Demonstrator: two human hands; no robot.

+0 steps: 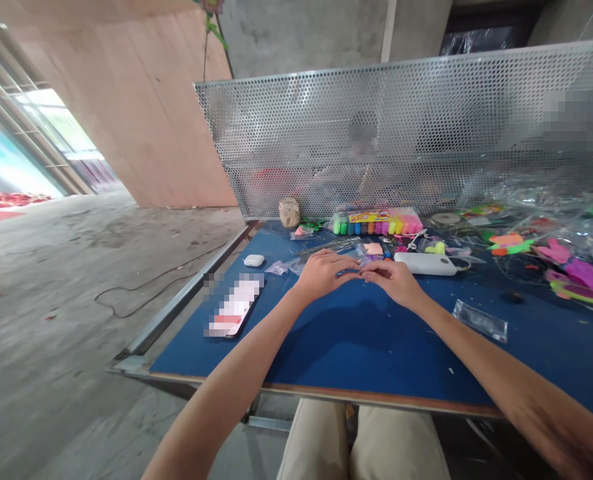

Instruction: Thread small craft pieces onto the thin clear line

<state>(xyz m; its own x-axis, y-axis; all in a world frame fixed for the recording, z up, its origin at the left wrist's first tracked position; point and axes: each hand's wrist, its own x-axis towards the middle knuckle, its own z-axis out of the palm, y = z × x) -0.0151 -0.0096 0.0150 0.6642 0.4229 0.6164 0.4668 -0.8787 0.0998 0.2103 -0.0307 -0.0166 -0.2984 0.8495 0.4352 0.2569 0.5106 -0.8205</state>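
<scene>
Over the middle of the blue table (336, 360), my left hand (326, 275) and my right hand (395, 281) meet at the fingertips. Both are closed in a pinch around something tiny and dark, too small to make out. Just behind them lie a bundle of thin metal rods (329, 248) and a peach-coloured piece (373, 249) in clear plastic. A long white device (425, 264) with a cable lies right beside my right hand. Left of my left hand is a small clear bag (277, 268) with pale purple contents.
A phone (240, 300) and white earbud case (254, 261) lie at left. Behind stand a beige lump (289, 213), a pack of coloured clay (376, 222) and a perforated metal panel (401, 133). Colourful foam shapes (583, 275) crowd the right; a clear packet (480, 321) lies nearer.
</scene>
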